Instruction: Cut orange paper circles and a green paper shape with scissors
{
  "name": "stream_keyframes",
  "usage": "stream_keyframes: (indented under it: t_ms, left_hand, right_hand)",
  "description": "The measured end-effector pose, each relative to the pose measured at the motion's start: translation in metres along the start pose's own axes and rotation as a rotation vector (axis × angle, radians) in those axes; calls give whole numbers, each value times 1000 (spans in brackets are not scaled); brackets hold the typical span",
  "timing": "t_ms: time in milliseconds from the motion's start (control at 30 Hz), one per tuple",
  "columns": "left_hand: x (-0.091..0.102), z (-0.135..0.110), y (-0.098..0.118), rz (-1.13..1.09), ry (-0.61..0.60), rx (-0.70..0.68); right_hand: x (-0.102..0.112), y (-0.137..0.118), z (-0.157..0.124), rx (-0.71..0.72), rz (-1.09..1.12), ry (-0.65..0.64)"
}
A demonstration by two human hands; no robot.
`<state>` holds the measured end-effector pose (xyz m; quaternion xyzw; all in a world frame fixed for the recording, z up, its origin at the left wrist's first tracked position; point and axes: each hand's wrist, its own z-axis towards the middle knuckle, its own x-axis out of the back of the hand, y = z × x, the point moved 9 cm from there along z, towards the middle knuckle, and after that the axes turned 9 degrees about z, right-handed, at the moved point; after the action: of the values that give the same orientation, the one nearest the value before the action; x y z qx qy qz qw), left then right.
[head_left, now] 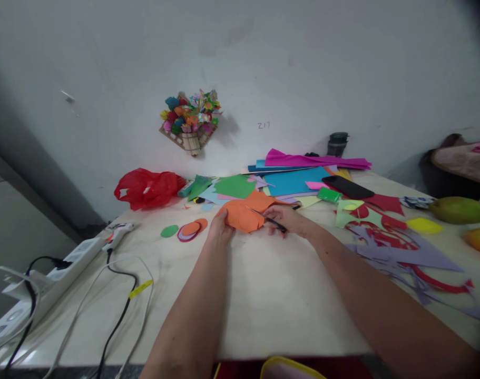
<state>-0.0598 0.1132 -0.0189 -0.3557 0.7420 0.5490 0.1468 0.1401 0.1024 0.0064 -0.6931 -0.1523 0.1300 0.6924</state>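
Observation:
An orange sheet of paper (240, 216) is held just above the table, its outline partly cut. My left hand (221, 226) pinches its left edge. In my right hand (282, 217) is a pair of scissors (277, 225) with dark handles, the blades lying across the orange paper. Left of my left hand lie cut paper circles: a green circle (169, 231) by itself, and an orange circle (190, 228) on top of overlapping purple, red and orange ones. Behind the sheet, green paper (235, 186) and blue paper (293, 181) are spread out.
A white power strip (61, 273) and cables run along the left. A red plastic bag (148, 188) sits at the back left. Purple paper scraps (417, 250), a black phone (347, 186) and a green mango (459, 209) are on the right. A paper-flower basket (191, 142) hangs on the wall.

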Motion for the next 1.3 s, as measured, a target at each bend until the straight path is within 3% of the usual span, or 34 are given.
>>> stream_keyframes:
  t_ms: [200, 433, 733, 933, 1300]
  left_hand:
    - [-1, 1, 3, 19, -14, -40]
    - [-1, -1, 2, 37, -18, -36]
    - [-5, -5, -1, 92, -70, -5]
    - [-6, 1, -2, 169, -156, -66]
    - [-8, 5, -5, 216, -220, -71]
  right_hand:
    - [-1, 5, 5, 20, -47, 7]
    - [-2, 8, -5, -112, -127, -43]
    - [-4, 2, -14, -131, -102, -149]
    - [-3, 5, -12, -82, -76, -193]
    - [-3, 2, -14, -90, -90, -150]
